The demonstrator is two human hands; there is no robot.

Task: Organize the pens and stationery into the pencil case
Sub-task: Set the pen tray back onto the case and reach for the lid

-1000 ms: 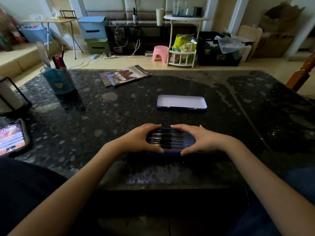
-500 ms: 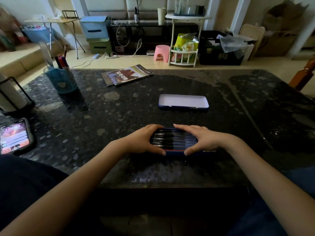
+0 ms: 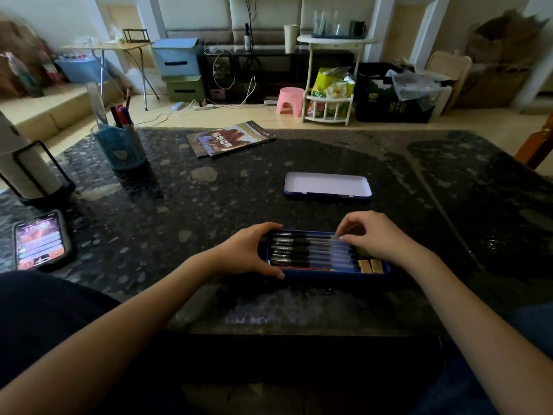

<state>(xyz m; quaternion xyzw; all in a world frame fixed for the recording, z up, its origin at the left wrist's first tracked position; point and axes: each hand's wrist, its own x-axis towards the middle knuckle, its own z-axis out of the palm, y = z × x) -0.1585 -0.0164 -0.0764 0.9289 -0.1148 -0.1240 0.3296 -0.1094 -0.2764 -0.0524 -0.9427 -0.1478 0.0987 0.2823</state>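
The blue tin pencil case point(image 3: 329, 275) lies open on the dark stone table near the front edge. Several black pens point(image 3: 308, 250) lie side by side inside it, and two yellowish erasers point(image 3: 369, 265) sit in its right front corner. My left hand point(image 3: 242, 253) grips the case's left end, thumb on the near rim. My right hand point(image 3: 377, 235) hovers over the right half with curled fingers, its fingertips pinching the farthest pen. The case's lid point(image 3: 327, 185) lies upside down, white inside up, a little farther back.
A blue pen holder point(image 3: 121, 148) with markers and a ruler stands at the back left. A magazine point(image 3: 229, 139) lies near the far edge. A lit phone point(image 3: 40, 241) and a paper towel stand point(image 3: 21, 169) are at the left.
My right hand has lifted off the case's right end and curled its fingers onto the far pen, uncovering the erasers. My left hand keeps its hold on the left end.
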